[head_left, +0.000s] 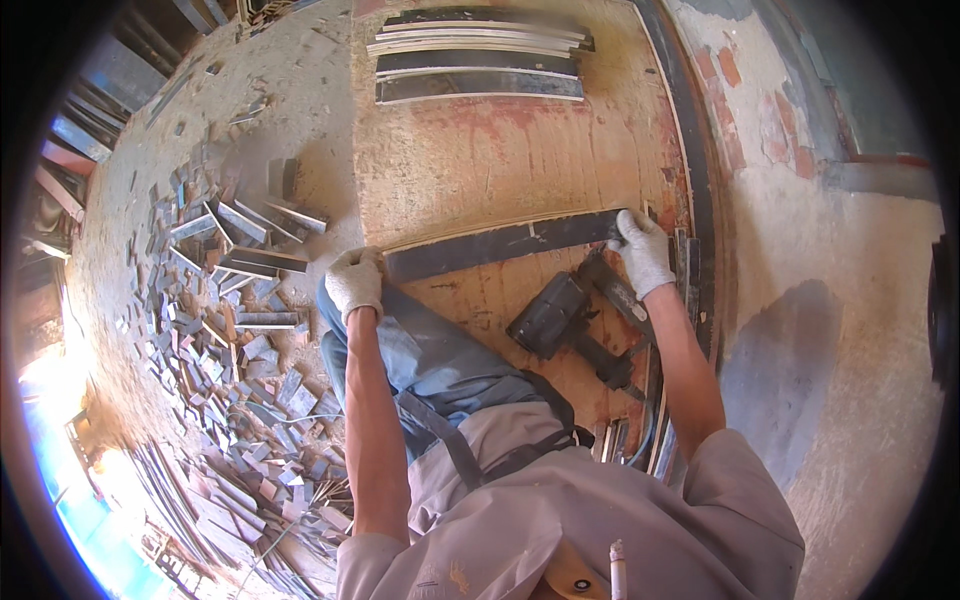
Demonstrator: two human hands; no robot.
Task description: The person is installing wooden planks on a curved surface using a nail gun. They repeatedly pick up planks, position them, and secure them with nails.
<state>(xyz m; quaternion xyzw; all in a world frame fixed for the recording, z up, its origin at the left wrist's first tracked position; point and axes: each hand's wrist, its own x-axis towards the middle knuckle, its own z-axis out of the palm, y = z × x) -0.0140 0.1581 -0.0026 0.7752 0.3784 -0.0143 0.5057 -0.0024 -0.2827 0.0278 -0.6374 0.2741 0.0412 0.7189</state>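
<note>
Across the wooden work board in front of me lies a long strip of dark-faced plywood [500, 243], slanting up a little to the right. My left hand [355, 282], in a whitish work glove, is closed around its left end by my knee. At the other end my right hand [643, 252], gloved the same way, grips the strip, with the fingertips partly hidden. Just below the strip, near my right forearm, a black nail gun [565, 318] rests on its side on the board.
A stack of plywood strips [480, 60] lies at the board's far end. Many dark wood offcuts [250, 370] cover the floor at left. A patched, worn wall [790, 230] runs along the right. Long planks [110, 90] lean at the far left.
</note>
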